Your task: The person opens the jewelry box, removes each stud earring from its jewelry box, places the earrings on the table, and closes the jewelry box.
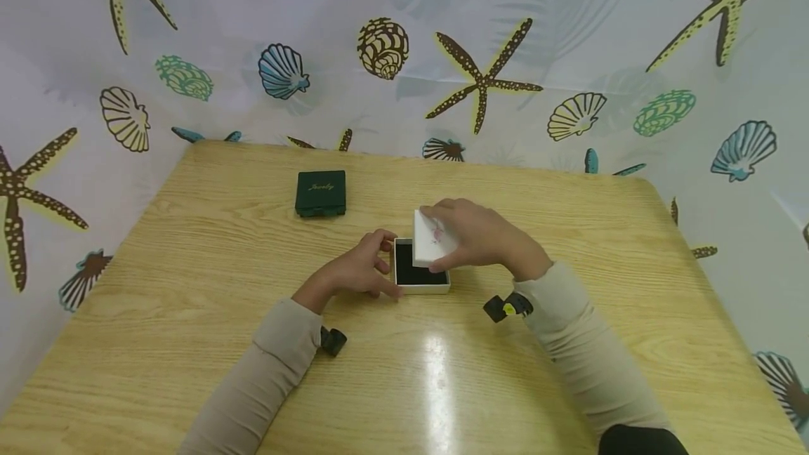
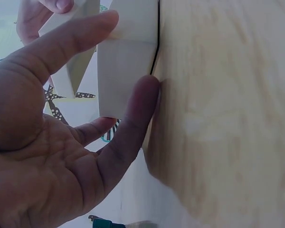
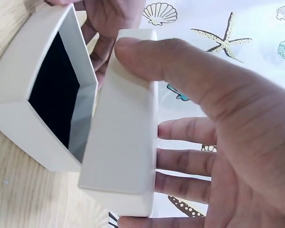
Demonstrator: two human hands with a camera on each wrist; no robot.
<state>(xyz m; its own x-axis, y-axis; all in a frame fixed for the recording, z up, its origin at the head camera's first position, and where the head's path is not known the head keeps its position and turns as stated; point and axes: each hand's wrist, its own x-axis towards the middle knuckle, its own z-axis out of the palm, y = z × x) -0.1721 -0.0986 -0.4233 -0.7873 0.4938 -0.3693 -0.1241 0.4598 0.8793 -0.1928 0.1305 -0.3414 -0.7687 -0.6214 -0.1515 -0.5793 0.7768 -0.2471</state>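
A small white box base (image 1: 422, 289) with a black lining sits on the table with its top uncovered. My left hand (image 1: 360, 267) holds it at its left end, thumb at the near corner and fingers at the far one. My right hand (image 1: 483, 234) grips the white lid (image 1: 425, 241), which has a pink print on top. The lid is tilted above the base and hides part of its lining. In the right wrist view, the thumb presses one side of the lid (image 3: 118, 123) while several fingers lie along the opposite side.
A dark green box (image 1: 321, 193) with gold lettering stands closed on the wooden table (image 1: 208, 258), beyond my left hand. Behind the table hangs a white cloth (image 1: 341, 12) printed with shells and starfish. Dark devices are strapped at both wrists.
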